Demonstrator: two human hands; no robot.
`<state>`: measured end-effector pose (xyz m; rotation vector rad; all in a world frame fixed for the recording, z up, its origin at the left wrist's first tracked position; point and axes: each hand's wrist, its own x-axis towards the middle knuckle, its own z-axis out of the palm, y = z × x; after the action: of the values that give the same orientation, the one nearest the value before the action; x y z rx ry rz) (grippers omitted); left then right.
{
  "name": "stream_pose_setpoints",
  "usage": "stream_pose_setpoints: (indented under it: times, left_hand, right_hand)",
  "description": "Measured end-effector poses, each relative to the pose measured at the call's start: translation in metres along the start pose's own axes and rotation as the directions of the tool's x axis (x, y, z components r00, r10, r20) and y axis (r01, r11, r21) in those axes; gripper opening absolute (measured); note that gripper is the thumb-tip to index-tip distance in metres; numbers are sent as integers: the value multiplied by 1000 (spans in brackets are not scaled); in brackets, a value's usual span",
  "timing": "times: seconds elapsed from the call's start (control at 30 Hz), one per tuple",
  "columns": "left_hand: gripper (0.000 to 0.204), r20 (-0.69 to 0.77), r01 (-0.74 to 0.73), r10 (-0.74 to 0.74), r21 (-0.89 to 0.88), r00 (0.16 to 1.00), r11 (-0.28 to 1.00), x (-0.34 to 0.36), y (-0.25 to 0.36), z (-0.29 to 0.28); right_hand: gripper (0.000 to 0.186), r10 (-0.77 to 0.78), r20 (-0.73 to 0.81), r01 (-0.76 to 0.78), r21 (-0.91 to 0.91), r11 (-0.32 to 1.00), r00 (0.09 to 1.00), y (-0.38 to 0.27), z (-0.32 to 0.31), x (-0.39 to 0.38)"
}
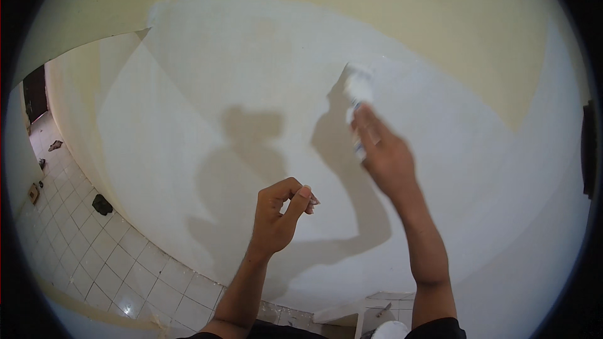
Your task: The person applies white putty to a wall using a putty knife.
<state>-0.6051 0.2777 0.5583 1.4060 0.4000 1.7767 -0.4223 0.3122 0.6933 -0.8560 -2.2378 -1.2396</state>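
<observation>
White coats much of the wall [452,213] before you, with pale yellow above. Your right hand [386,154] is clamped around a motion-blurred brush [360,85], raised at the white area near the yellow; your left hand [276,216], well apart, curls loosely, whether pinching anything I cannot tell. You seem mid-stroke; your next likely calls for light, even pressure.

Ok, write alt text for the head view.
A person's right hand holds a motion-blurred, white-headed brush up at a wall, part white, part cream. The left hand, loosely curled with nothing visible in it, is lower and to the left; shadows cross the wall, and tiled floor shows at lower left.
</observation>
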Motion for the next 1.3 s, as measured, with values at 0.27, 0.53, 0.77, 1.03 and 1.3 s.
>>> stream_pose_setpoints:
  times: [0.27, 0.53, 0.77, 1.03, 1.3]
  left_hand:
    - [26, -38, 2, -2, 3, 999, 1000, 0, 0, -10]
    - [27, 4, 23, -23, 20, 1000, 1000, 6, -3, 6]
    - [26, 40, 1, -3, 47, 999, 999, 11, -2, 19]
    - [27, 62, -71, 71, -5, 996, 997, 20, 7, 38]
    - [28, 153, -83, 84, -14, 985, 996, 34, 9, 73]
  right_hand:
    - [42, -239, 189, 180, 284, 942, 952, -64, 24, -62]
    - [32, 120, -271, -53, 241, 969, 955, 9, -20, 1]
    - [42, -98, 102, 99, -6, 995, 990, -6, 11, -39]
    - [49, -48, -45, 56, 215, 975, 998, -2, -32, -51]
    - [37, 159, -369, -182, -29, 983, 916, 62, -53, -32]
